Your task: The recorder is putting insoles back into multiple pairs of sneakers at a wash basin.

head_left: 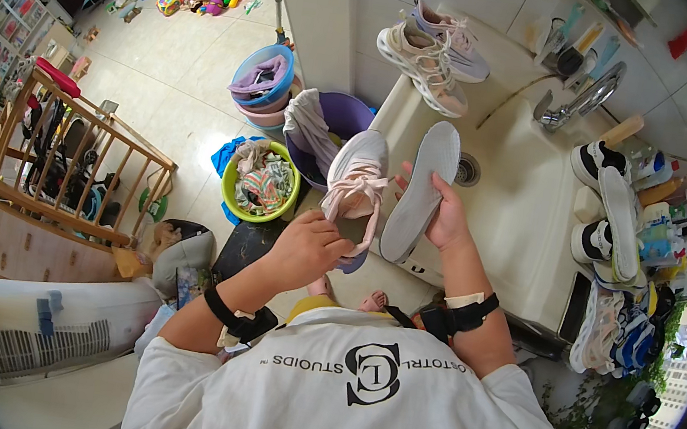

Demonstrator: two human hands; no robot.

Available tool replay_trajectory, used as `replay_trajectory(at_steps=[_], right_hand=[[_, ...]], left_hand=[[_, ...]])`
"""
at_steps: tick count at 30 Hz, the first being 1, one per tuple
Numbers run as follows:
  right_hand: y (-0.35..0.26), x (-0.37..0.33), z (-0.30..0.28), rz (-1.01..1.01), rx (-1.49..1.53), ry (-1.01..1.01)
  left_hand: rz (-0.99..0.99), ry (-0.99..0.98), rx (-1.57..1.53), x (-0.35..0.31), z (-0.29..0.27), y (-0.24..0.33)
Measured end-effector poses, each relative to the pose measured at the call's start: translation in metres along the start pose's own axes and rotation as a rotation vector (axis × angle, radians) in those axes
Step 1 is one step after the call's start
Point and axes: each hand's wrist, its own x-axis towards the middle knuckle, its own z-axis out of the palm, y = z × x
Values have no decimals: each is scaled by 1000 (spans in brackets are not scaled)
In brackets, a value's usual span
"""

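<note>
Shirt (351, 409): white, nearest the camera, filled the lower middle of the view
Writing: black capital letters ran across the shirt, on both sides of a large black emblem (374, 374) of interlocked curves
Bottle labels: the bottles (661, 237) on the right carried coloured wrappers, too small to read
Straps: a black strap (245, 322) circled the left forearm, another the right
Left hand (310, 249): fingers curled in, holding the shoe at its collar
Shoe (359, 168): pale pink with pink laces, toe pointing away from the body, just ahead and to the right of the left hand
Right hand (446, 216): closed around the insole, thumb over the near face, fingertips showing past the left edge
Insole (421, 197): grey, held tilted upright, just right of the shoe, between it and the sink
Sink (519, 213): cream, with a round drain (466, 171) and a chrome faucet (583, 103)
Sink corner: two pale sneakers (426, 64) sat side by side
Right ledge: black-and-white shoes (600, 167) stood near a second pale insole (619, 222)
Floor: a green basin (232, 196) of cloths, a purple tub (350, 119) and stacked basins (262, 104) stood left of the sink
</note>
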Motion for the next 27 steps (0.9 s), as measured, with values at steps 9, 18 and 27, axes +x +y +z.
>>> replay_trajectory(at_steps=[9, 18, 27], right_hand=[[-14, -18, 15, 1, -38, -71], [-24, -41, 34, 28, -137, -18], [-10, -35, 73, -112, -247, 32]], left_hand=[[-68, 118, -15, 22, 27, 8], [-126, 116, -238, 43, 4, 9], [-618, 178, -1059, 61, -4, -5]])
